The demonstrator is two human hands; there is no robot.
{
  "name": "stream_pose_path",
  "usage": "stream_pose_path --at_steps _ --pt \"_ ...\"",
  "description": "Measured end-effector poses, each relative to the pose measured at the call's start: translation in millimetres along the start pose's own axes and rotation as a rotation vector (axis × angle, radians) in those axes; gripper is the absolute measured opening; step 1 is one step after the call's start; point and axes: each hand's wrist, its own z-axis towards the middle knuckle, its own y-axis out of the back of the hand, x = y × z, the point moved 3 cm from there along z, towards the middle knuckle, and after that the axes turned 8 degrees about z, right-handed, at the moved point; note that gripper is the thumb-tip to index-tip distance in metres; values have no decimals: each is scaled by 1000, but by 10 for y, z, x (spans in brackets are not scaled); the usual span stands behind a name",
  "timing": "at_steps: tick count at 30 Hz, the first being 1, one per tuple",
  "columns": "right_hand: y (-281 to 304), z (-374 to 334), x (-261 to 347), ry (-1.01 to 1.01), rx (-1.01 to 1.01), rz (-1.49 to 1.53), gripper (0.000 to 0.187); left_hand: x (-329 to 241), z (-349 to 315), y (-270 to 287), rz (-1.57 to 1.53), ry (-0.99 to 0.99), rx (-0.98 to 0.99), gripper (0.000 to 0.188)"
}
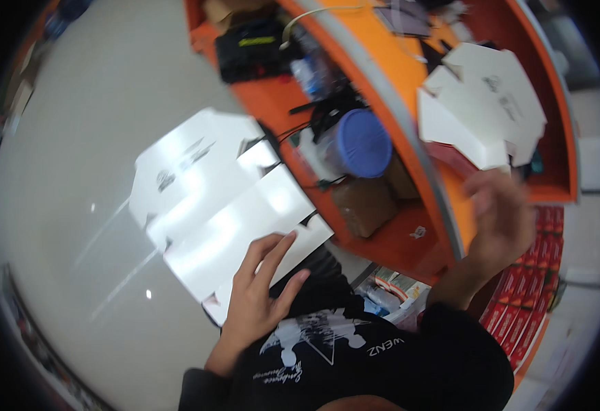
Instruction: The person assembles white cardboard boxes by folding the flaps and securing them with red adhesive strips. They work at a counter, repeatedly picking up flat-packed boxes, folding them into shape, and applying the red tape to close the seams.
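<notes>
A flat white cardboard box blank [211, 198] with notched flaps and dark print lies across my lap. My left hand [262, 284] rests at its near flap, the fingers stretched out and the thumb apart, touching the card without gripping it. Over the edge of the orange counter, my right hand [502, 219] is raised and smeared by motion, so its finger closure cannot be made out. Just beyond those fingers, another white box blank [481, 103], partly folded up at its flaps, lies on the counter.
The orange counter [389, 75] has a grey curved edge. On its lower shelf stand a blue-lidded tub [363, 142], a brown carton [361, 205] and a black case [252, 51]. Red packages [526, 294] are stacked at the right. A pale glossy floor [74, 171] spreads at left.
</notes>
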Motion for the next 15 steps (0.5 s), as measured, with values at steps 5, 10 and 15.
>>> stream_pose_path --at_steps 5,10,15 --pt "-1722 -562 -592 -217 442 52 48 134 -131 23 17 41 -22 52" --pt "-2069 -766 -1066 -481 692 227 43 291 -247 27 82 142 -118 48" --pt "-1973 -799 -897 -94 528 118 35 440 -164 -109 -56 259 -189 43"
